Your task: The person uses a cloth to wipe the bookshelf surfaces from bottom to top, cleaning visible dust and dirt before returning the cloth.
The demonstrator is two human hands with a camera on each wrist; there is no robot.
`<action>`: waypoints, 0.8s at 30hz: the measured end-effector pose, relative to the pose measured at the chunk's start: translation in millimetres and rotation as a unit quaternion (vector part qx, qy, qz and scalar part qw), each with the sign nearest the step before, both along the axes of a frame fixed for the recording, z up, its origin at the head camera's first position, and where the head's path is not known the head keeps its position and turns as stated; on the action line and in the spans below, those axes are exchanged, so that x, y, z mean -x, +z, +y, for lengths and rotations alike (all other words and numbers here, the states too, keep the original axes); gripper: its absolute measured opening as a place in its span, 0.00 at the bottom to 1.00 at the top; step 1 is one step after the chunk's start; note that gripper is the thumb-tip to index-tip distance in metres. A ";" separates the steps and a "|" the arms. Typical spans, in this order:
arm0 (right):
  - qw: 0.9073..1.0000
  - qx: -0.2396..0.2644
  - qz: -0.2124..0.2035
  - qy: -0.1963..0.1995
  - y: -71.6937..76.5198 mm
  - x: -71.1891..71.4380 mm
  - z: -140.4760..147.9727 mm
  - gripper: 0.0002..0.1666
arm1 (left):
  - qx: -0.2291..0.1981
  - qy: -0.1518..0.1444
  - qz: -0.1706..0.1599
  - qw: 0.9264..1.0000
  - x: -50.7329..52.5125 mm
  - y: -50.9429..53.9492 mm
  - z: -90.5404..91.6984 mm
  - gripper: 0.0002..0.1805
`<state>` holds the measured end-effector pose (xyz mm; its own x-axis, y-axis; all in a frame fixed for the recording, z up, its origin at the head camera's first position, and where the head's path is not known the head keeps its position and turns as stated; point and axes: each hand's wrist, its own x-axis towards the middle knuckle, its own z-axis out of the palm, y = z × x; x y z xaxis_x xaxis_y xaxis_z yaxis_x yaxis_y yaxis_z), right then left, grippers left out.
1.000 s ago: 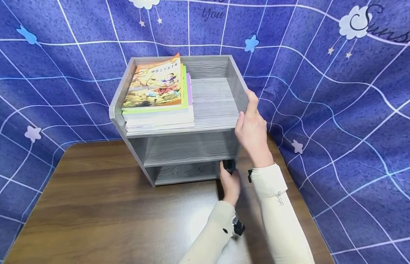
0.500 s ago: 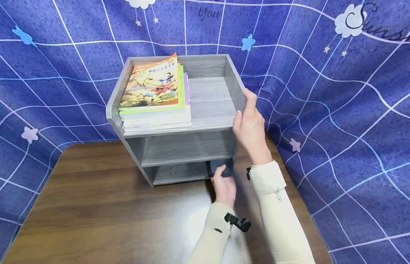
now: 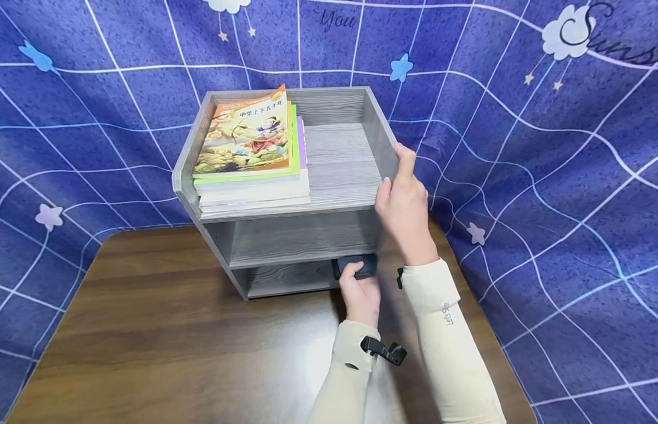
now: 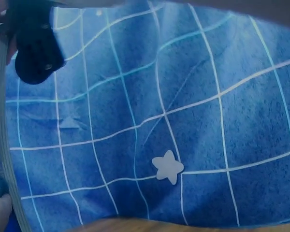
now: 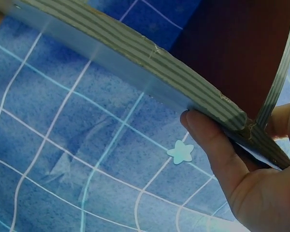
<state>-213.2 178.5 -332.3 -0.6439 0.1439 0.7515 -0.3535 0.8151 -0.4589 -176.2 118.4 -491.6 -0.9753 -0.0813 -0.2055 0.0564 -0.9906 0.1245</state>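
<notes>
On the right side of a grey shelf unit (image 3: 307,261), my right hand (image 3: 405,212) grips the upper edge of the side panel (image 3: 380,132). The right wrist view shows this hand (image 5: 266,193) with its thumb against the panel (image 5: 159,58). Lower down, my left hand (image 3: 360,294), palm partly turned up, holds a dark flat object (image 3: 366,266) at the right end of the bottom compartment. Its thumb lies over the object; the other fingers are mostly hidden. Only a sliver of the left hand (image 4: 0,212) shows in the left wrist view, beside the panel edge.
Stacked books (image 3: 249,141) lie on the left of the top shelf, the upper cover slightly raised at a corner. The unit stands at the back of a brown wooden table (image 3: 175,353). A blue patterned curtain (image 3: 546,206) hangs behind and to the right.
My left hand has turned so its palm shows, and more of the dark object is visible, lying flatter across the bottom compartment. The right hand keeps its place on the panel.
</notes>
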 end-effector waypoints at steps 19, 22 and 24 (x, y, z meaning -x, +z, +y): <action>1.000 -0.007 -0.004 -0.016 -2.9 -2.0 -4.4 0.33 | -0.083 -0.005 0.026 0.996 0.4 -2.5 -41.4 0.48; 1.000 -0.008 -0.005 -0.016 -2.8 -1.5 -3.5 0.33 | -0.084 0.000 0.020 0.996 1.4 -0.4 -56.0 0.49; 1.000 -0.008 -0.005 -0.018 -3.0 -1.6 -2.2 0.33 | -0.087 0.004 0.016 0.996 1.8 1.4 -65.8 0.50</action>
<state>-211.7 176.3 -335.3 -0.6460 0.1539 0.7476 -0.3201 0.8346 -0.4484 -178.0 52.6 -490.2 -0.9810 -0.0560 -0.1855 0.0665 -0.9965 -0.0508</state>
